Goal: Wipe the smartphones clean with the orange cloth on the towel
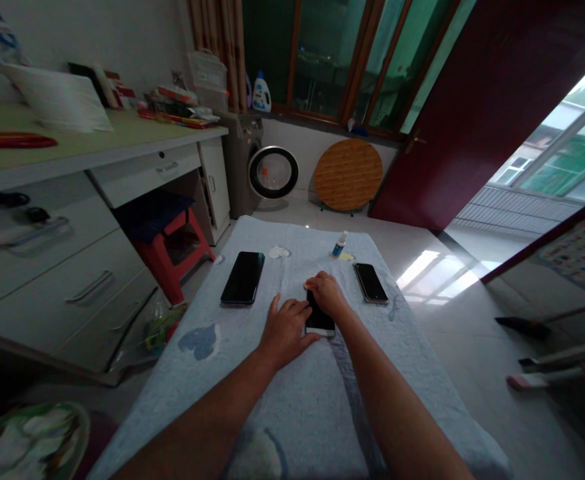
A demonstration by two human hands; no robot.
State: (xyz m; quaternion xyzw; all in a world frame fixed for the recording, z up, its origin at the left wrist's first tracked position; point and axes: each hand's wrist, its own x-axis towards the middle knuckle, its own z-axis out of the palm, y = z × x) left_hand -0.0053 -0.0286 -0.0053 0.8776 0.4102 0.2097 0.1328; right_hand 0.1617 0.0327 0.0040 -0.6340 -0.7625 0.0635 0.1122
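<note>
The middle phone (pixel 319 319) lies flat on the cloth-covered desk (pixel 252 393), screen up, and serves as the reference for all positions below.

Left hand (pixel 286 330): rests palm down against the left edge of the middle phone. Fingers are spread moderately, with the tips laid over the phone's lower left part, pressing rather than gripping.

Right hand (pixel 328 293): covers the far end of the middle phone. Fingers are curled narrow; whether they hold anything against the screen cannot be determined.

Surrounding items:
- A larger dark phone (pixel 243 277) lies to the left of the middle phone, well apart, screen up.
- A smaller dark phone (pixel 371 282) lies to the right, near the right hand but not touching it.
- A small spray bottle (pixel 339 244) stands beyond the middle phone, toward the far right; a yellow scrap lies just beside it.
- A white crumpled wipe (pixel 279 252) lies beyond the middle phone, toward the far left.
</note>
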